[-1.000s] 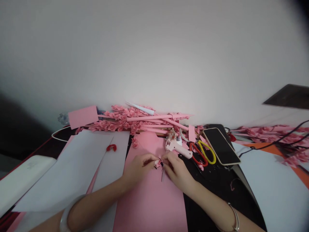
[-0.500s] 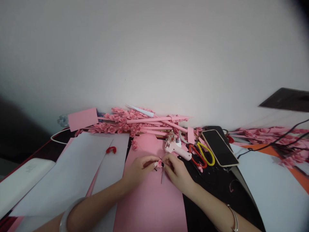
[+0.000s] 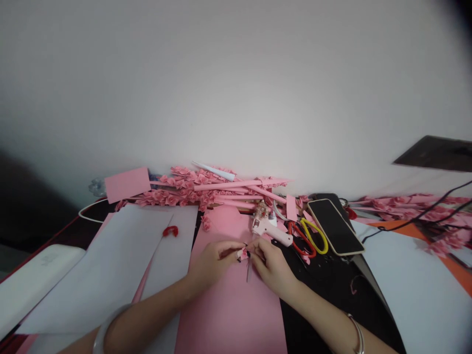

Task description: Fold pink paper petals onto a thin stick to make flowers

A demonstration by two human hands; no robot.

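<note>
My left hand [image 3: 212, 259] and my right hand [image 3: 270, 264] meet over a large pink paper sheet [image 3: 230, 305] in the middle of the table. Between their fingertips they pinch a small folded pink paper piece [image 3: 242, 253]. A thin dark stick [image 3: 248, 269] hangs down from my right fingers. Both hands have fingers closed in a pinch. A pale bangle circles my left wrist and a thin bracelet my right.
A pink-white glue gun [image 3: 271, 230], red and yellow scissors [image 3: 309, 237] and a dark phone [image 3: 334, 226] lie right of the hands. Pink paper flowers and rolled stems [image 3: 206, 189] pile along the wall. White sheets [image 3: 106, 265] and a white box [image 3: 33, 278] lie left.
The hands stay together on the small pink piece with only slight finger shifts. The view has tilted a little.
</note>
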